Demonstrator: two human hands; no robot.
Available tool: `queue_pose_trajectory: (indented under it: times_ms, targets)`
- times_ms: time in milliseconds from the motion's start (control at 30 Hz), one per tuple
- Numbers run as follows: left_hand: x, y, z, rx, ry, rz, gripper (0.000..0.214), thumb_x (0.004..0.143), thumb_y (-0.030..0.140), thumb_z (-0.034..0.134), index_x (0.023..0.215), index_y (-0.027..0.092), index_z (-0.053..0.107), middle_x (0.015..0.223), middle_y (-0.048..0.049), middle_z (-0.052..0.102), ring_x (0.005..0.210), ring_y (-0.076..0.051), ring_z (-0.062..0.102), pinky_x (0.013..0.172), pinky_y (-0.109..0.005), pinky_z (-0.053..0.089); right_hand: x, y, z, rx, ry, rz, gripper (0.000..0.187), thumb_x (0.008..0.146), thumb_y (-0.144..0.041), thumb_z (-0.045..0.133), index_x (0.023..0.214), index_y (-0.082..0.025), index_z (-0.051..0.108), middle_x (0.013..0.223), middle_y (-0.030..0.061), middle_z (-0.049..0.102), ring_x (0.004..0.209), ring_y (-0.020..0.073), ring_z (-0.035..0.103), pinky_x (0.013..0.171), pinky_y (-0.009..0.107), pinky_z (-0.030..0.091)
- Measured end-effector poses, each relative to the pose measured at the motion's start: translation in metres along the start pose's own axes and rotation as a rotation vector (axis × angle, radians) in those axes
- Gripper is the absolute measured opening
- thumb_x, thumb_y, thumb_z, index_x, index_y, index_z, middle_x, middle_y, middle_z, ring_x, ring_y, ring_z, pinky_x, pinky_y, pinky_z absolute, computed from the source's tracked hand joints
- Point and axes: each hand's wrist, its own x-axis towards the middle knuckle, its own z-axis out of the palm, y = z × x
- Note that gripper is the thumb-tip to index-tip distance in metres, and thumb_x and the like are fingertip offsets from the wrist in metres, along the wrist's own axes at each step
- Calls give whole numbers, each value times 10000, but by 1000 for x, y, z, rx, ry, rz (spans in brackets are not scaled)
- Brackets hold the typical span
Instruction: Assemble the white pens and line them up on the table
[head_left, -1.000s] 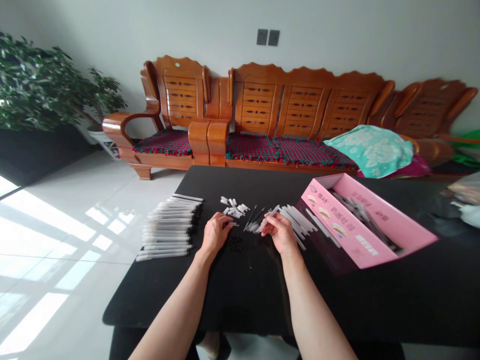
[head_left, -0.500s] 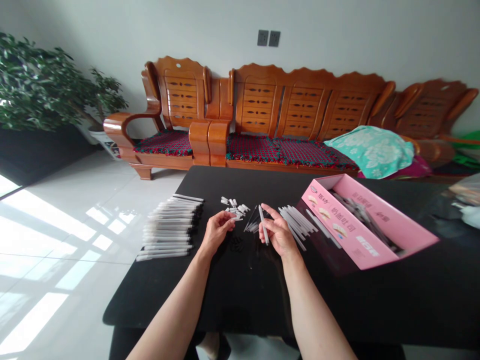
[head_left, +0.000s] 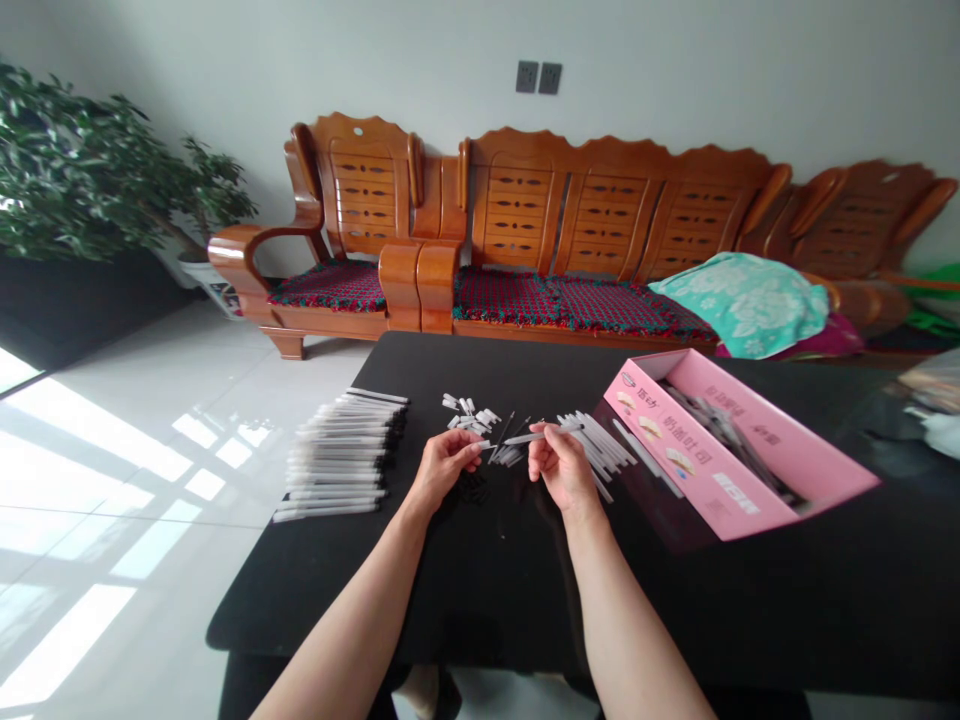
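On the pink cardboard box (head_left: 701,482) to my right, I can make out the Chinese characters 奶盖吐司 (head_left: 686,456), its other lettering (head_left: 736,490) being too blurred.

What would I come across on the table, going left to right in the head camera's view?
Row of pens → left hand, pinching a small white piece → right hand, holding a pen barrel → pink box → whitish bundle.
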Motion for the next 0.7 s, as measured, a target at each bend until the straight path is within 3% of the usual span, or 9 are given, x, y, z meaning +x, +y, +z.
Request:
queue_pose_trajectory:
  times_ms: [400,700]
  targets:
    - [-4,3,8,14,-75,-1,323,739,408,754,851,107,720,669,-42,659,601,-129,601,563,-220,494,-2,4,6,-94,-11,52,224,804,-347,725,887,-139,736,615,17,700,437,126,618,371,214,506]
    - [-6,1,9,169,-109,-20,419,767,460,707,979,100,746,631,-33,653,543,-122,577,532,-216,469,-2,3,7,-120,-19,78,209,779,-330,730,848,-133,719,584,19,698,407,134,611,342,215,493]
